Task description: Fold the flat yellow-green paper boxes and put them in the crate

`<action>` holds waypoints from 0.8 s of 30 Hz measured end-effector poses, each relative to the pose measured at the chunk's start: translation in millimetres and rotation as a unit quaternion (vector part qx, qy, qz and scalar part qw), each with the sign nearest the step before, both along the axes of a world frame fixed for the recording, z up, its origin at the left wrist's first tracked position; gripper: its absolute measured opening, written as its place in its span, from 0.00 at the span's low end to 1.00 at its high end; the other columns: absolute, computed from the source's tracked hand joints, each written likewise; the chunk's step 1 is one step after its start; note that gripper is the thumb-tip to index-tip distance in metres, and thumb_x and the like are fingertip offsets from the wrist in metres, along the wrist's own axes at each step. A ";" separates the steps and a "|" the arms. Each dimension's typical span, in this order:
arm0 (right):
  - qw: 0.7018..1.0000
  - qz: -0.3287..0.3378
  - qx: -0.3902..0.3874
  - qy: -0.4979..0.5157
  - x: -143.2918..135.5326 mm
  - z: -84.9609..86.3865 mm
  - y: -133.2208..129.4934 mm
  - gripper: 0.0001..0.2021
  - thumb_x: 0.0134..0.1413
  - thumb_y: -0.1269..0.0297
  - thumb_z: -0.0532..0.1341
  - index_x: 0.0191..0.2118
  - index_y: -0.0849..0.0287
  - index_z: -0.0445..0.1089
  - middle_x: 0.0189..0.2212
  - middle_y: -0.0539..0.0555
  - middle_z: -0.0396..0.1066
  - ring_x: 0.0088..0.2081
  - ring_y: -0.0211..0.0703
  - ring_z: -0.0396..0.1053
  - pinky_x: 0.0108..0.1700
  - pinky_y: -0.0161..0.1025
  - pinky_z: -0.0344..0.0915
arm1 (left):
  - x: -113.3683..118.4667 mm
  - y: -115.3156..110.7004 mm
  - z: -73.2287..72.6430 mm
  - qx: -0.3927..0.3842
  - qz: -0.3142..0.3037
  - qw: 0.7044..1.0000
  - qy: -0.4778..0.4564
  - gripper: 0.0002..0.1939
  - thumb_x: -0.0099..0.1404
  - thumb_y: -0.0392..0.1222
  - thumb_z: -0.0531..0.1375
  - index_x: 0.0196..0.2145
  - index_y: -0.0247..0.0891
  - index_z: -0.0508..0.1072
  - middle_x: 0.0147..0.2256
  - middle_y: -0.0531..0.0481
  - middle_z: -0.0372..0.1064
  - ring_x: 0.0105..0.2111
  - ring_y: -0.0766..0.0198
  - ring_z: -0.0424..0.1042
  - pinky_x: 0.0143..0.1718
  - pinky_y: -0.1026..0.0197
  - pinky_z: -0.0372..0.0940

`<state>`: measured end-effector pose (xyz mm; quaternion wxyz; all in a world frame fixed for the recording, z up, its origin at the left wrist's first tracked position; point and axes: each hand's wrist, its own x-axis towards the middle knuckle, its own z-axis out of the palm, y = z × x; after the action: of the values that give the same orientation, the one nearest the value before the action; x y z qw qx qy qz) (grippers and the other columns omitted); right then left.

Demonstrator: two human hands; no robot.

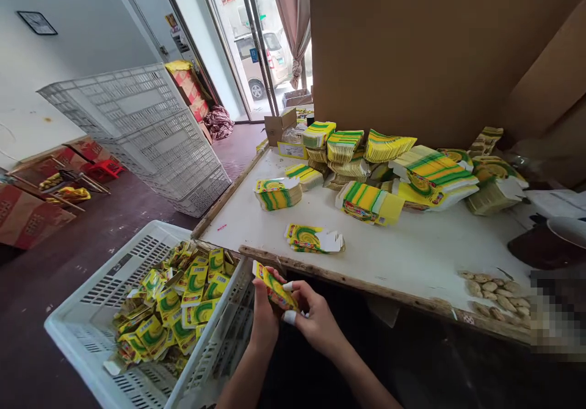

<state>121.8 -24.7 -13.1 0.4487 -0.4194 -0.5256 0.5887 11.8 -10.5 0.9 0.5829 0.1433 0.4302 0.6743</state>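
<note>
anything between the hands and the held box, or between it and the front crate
Nothing visible between left hand and held box; on the right hand, white fingertip coverings. Toward the crate, its nearest rim stands between.

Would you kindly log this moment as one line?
left hand: holding yellow carton; right hand: at its lower end; near crate: holds more cartons

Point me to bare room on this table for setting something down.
Widest is the tabletop between the nearest carton stack and the peanuts. A smaller patch is the near-left corner, bordered by the wooden edge, with one pink scrap. Crowded: the back, with other stacks before the cardboard.
</note>
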 end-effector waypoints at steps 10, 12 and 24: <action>0.950 -0.097 0.248 -0.165 62.3 3.2 4.9 0.08 0.59 0.67 0.59 0.34 0.56 0.77 0.28 0.53 0.75 0.31 0.43 0.70 0.33 0.38 0.67 | -42.1 -4.2 -2.0 0.129 -0.168 0.936 0.280 0.34 0.58 0.70 0.57 0.46 0.38 0.76 0.42 0.41 0.77 0.45 0.51 0.74 0.51 0.51 0.66; 0.894 -0.126 0.343 -0.260 67.2 5.1 2.5 0.12 0.62 0.71 0.56 0.35 0.54 0.77 0.29 0.53 0.75 0.33 0.45 0.70 0.38 0.42 0.68 | -53.2 -2.3 3.4 0.181 -0.202 0.899 0.344 0.43 0.55 0.75 0.54 0.56 0.39 0.68 0.54 0.38 0.70 0.56 0.46 0.67 0.59 0.46 0.59; 0.972 -0.193 0.122 -0.064 32.2 -10.4 -18.7 0.27 0.60 0.52 0.58 0.62 0.55 0.60 0.60 0.61 0.63 0.61 0.57 0.60 0.60 0.55 0.60 | -16.8 -31.5 4.0 0.116 -0.294 0.729 0.607 0.34 0.49 0.41 0.66 0.53 0.39 0.60 0.45 0.43 0.72 0.44 0.51 0.74 0.46 0.49 0.70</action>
<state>154.0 -43.4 -23.5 0.5666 -0.4918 -0.5306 0.3944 -5.0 -42.0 4.9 0.3454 0.7081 0.5469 0.2834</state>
